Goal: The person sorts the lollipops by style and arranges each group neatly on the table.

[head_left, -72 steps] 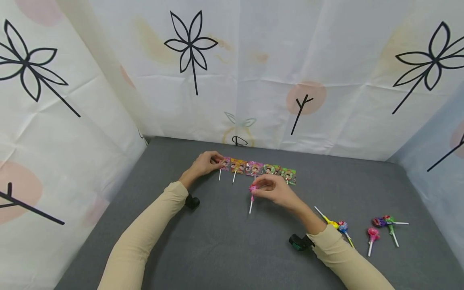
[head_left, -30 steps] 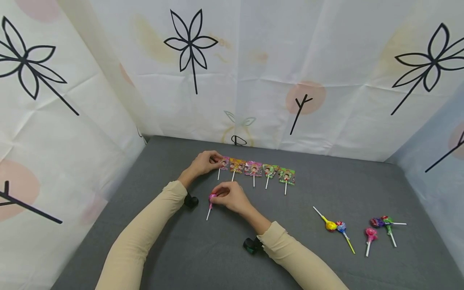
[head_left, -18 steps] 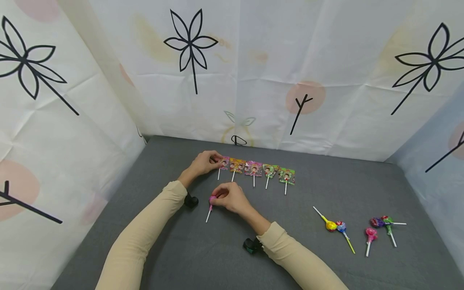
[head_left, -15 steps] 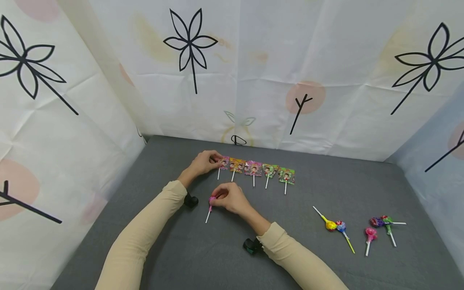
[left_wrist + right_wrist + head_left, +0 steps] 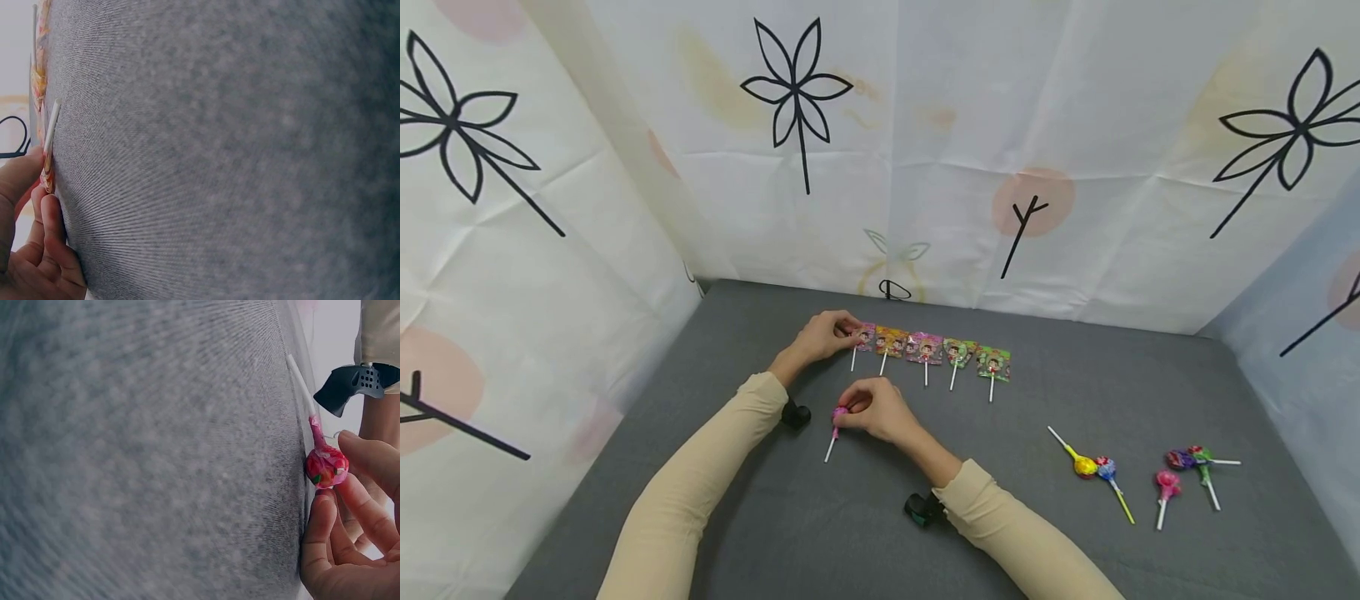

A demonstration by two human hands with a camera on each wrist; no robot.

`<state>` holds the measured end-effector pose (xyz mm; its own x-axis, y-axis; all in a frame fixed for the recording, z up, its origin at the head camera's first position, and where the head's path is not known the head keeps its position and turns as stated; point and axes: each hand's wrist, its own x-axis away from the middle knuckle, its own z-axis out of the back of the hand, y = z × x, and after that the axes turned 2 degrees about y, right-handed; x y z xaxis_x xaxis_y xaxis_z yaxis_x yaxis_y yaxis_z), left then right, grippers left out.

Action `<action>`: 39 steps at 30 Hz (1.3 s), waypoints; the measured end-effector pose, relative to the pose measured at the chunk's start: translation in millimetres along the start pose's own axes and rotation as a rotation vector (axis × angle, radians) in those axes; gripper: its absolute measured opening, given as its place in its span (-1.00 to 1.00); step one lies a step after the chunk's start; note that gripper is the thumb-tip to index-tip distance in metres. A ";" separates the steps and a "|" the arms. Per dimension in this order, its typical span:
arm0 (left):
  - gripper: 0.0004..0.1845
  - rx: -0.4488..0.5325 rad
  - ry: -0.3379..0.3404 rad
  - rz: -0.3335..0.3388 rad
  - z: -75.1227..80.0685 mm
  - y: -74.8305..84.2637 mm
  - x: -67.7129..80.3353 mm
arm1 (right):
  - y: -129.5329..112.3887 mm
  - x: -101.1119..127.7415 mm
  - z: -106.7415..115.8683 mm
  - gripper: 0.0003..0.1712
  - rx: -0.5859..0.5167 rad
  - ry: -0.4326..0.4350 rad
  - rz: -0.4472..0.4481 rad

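On the grey worktop [image 5: 880, 517], the right hand [image 5: 880, 410] pinches the pink lollipop [image 5: 838, 413], stick pointing toward the person; the left hand [image 5: 826, 335] pinches the end flat lollipop [image 5: 865, 337].

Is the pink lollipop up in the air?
No, the pink lollipop lies on the grey table, with the right hand pinching its head.

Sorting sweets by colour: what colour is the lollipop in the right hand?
Pink wrapper, seen best in the right wrist view: lollipop, right hand.
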<state>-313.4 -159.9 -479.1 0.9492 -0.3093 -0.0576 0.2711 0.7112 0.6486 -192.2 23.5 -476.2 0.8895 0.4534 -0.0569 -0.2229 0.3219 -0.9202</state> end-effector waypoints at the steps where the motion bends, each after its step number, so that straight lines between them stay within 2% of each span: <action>1: -0.67 -0.001 0.000 -0.001 0.0 -0.5 -0.3 | -0.7 0.3 0.5 -0.79 0.002 0.001 -0.001; 8: -0.67 -0.016 -0.008 -0.013 -1.3 -3.1 -1.6 | -6.4 6.0 10.3 -0.76 -0.007 0.008 0.012; 18: -0.63 0.017 0.007 -0.058 -0.9 -0.4 1.2 | -11.2 17.1 33.4 -0.73 -0.053 -0.053 0.088; 22: -0.68 0.023 0.042 -0.091 -3.4 -2.9 1.5 | -12.9 23.2 44.4 -0.74 -0.069 -0.076 0.107; 28: -0.75 0.058 0.137 -0.134 -3.0 -6.1 3.9 | -12.6 32.6 63.6 -0.75 -0.058 -0.081 0.114; 34: -0.77 0.082 0.140 -0.167 6.7 -6.9 17.8 | -6.6 48.8 88.2 -0.77 -0.068 -0.063 0.096; 39: -0.76 0.097 0.106 -0.187 14.5 -8.8 42.8 | 2.1 66.9 112.9 -0.78 -0.100 -0.048 0.050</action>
<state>-277.5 -188.6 -476.3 0.8969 -0.3578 -0.2598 0.4318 0.5825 0.6887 -178.2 148.3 -438.2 0.8576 0.5068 -0.0875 -0.2238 0.2147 -0.9507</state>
